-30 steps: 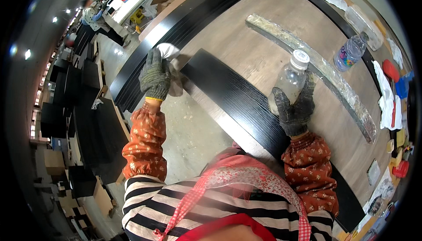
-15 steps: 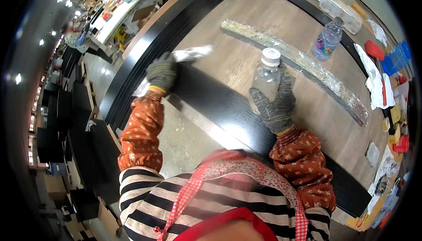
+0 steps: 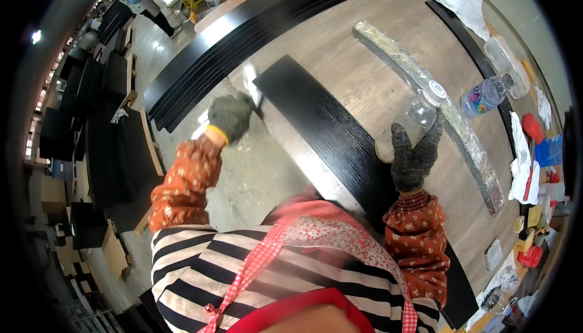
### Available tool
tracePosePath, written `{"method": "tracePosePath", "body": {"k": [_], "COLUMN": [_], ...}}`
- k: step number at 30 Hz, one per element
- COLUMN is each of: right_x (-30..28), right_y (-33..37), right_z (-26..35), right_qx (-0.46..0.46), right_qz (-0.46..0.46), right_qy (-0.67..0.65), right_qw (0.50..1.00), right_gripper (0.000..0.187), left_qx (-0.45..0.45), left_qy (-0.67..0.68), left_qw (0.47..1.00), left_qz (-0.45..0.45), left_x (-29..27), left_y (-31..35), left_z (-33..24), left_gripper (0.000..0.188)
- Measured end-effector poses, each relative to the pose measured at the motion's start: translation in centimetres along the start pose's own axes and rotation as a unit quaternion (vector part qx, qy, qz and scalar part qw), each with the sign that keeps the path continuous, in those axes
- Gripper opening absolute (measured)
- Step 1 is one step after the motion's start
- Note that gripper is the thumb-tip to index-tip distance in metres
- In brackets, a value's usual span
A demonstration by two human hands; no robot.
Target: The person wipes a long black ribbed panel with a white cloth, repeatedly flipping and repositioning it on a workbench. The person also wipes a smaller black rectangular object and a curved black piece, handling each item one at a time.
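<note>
My left hand [image 3: 231, 116], in a dark grey glove with a yellow cuff edge, is closed around a white cloth [image 3: 251, 83], blurred by motion. It is just off the far left end of a black wood-grained board [image 3: 322, 129] lying along the table's near edge. In my right hand [image 3: 417, 158], also gloved, is a clear bottle [image 3: 414, 117] with a white cap, tilted to the upper right above the tabletop beside the board.
Several stacked black boards [image 3: 243, 47] line the table's left side. A long speckled bar [image 3: 401, 60] crosses the wooden tabletop [image 3: 331, 41]. A purple-labelled water bottle [image 3: 484, 97], white cloths and a red-headed tool [image 3: 532, 128] lie rightward. A person [image 3: 143, 2] stands far left.
My left hand and the cloth have slipped off the board's end toward me. The capped bottle has tipped over further to the right in my right hand. The whole view has turned.
</note>
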State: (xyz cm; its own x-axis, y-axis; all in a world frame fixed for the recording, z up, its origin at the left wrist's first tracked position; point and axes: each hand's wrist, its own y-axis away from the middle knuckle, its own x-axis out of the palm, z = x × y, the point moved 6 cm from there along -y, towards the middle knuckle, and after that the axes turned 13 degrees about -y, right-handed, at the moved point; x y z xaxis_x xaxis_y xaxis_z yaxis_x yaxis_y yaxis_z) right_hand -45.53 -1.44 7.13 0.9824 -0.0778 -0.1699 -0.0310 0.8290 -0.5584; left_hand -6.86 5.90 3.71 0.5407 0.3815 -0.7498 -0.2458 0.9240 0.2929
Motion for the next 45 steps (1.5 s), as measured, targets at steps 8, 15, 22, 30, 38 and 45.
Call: {"method": "tracePosePath", "body": {"k": [8,15,22,30,38,45], "right_x": [0.4,-0.2,-6.1,-26.2,-32.6,-32.1], "right_y": [-0.1,-0.5,-1.1,-7.4,-9.2,-6.3], "right_z": [0.7,0.4,1.8,-3.7,-14.7,-12.3], "right_qx": [-0.003,0.073,0.023,0.016,0.080,0.187], "right_qz": [-0.007,-0.004,-0.038,-0.281,-0.244,-0.093], "right_qy": [0.012,-0.011,0.020,0.227,0.242,0.312], "right_qw": [1.000,0.997,0.999,0.932,0.936,0.927], "right_gripper": [0.082,0.092,0.093,0.085,0.088,0.089], "left_qx": [0.039,0.142,0.097,0.035,0.134,0.390], "left_qy": [-0.074,0.181,0.105,0.419,0.017,0.083], "left_qw": [0.947,0.938,0.981,0.820,0.769,0.829], "left_qz": [0.311,-0.259,-0.134,-0.388,-0.624,-0.392], "left_x": [5.9,-5.5,-0.5,-6.9,-26.3,-27.6], "left_y": [9.3,7.4,4.5,5.9,1.9,-4.1], "left_z": [6.6,-0.5,0.5,8.7,-3.6,-18.3], "left_gripper": [0.044,0.049,0.034,0.052,0.050,0.097]}}
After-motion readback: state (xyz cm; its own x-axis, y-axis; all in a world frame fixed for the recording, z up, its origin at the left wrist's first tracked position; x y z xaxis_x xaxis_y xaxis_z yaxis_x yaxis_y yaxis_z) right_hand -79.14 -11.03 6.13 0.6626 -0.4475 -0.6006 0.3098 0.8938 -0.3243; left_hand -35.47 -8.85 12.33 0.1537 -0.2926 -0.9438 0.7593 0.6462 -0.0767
